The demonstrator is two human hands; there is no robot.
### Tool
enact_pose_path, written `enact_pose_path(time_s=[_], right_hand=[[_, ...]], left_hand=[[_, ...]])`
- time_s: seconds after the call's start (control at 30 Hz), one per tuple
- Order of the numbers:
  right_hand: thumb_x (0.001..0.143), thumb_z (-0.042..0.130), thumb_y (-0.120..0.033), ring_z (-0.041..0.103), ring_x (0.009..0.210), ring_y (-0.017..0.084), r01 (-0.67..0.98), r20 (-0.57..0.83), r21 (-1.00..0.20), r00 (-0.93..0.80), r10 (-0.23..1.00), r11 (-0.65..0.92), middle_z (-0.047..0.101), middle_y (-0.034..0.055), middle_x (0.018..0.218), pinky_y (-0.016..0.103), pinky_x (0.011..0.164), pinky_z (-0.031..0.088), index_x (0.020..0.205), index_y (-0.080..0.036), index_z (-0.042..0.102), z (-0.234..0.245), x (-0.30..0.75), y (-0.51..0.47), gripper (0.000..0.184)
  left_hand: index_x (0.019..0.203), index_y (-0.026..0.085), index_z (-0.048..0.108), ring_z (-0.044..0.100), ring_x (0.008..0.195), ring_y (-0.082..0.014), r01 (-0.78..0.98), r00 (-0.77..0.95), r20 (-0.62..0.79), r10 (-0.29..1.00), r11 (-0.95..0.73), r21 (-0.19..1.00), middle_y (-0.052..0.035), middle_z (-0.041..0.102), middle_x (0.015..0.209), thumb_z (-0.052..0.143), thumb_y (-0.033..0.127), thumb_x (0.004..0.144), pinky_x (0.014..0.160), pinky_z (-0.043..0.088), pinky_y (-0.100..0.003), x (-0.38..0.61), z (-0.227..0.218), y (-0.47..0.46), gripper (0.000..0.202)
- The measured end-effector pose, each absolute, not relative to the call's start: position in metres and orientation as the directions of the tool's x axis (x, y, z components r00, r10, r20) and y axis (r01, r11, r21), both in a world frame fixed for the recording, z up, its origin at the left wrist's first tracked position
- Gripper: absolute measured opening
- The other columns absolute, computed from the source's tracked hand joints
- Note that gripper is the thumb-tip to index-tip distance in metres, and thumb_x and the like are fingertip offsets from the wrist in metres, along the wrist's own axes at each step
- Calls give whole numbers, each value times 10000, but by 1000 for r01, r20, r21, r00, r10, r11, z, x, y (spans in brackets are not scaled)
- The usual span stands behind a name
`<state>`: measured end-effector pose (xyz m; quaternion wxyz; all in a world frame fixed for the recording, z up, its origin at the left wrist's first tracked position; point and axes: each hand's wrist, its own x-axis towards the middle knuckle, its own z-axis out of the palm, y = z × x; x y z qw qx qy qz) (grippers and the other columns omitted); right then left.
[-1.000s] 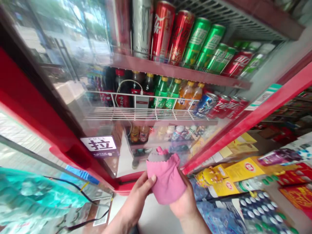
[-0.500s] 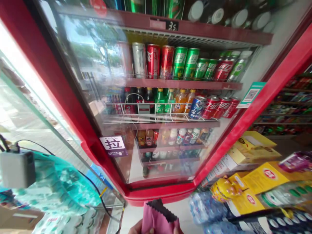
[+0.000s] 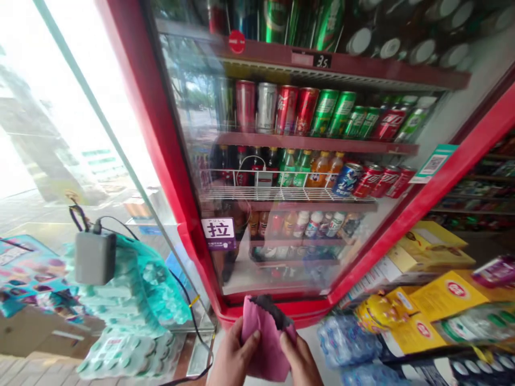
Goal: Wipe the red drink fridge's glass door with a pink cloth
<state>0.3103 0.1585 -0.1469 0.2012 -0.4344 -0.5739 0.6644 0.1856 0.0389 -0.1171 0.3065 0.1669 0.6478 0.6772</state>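
Both hands pinch a pink cloth [image 3: 263, 343] with a dark grey underside and a zigzag-cut edge, low in the middle of the head view. My left hand [image 3: 234, 351] grips its left side, thumb on top. On the right side, my right hand [image 3: 298, 356] holds it the same way. The cloth's top edge is folded over, showing the dark side. Behind it stands a red-framed drinks fridge [image 3: 277, 317], its glass door [image 3: 281, 279] shut. Cans and bottles fill the shelves inside. A purple-and-white pull sign [image 3: 219, 234] is stuck low on the door's left side.
At the left, a grey box-shaped adapter [image 3: 95, 258] with a black cable [image 3: 197, 327] hangs by wrapped packs of bottles [image 3: 124, 348]. To the right lie yellow cartons [image 3: 446, 292], a yellow figure [image 3: 376, 312] and blue-wrapped water bottles [image 3: 348, 340].
My hands and the cloth have come up into fuller view. The camera has turned left, so the fridge sits further right in the picture.
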Motion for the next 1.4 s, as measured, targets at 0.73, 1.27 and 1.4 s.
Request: enact_pose_path(time_s=[0.73,1.27,1.4], right_hand=[[1065,595,-322,765,939,215,153,279,-799,-762,584,582,810,74,999,298,854,537,1036,-205,718,-57,-20,56,172],[1093,571,-238,735,1088,250,340,250,-639,-756,605,690,790,128,1167,319,949,515,1104,-196,719,-68,-36,51,155],[1089,572,-233,734,1082,255,353,240,-647,-747,620,676,788,128,1154,324,954,515,1082,-200,717,-66,-36,51,149]], left_hand=[[1116,203,763,725,820,-229,17,-937,-78,339,269,963,0,773,867,725,632,777,775,576,-284,-10,-107,-139,549],[1089,201,844,805,953,-294,-105,-813,-208,544,214,971,-85,852,1092,787,811,668,808,667,-305,-28,-97,-135,744],[1054,205,856,792,830,-265,-115,-782,-262,565,282,952,-77,851,984,717,934,691,724,654,-285,-27,-93,-138,826]])
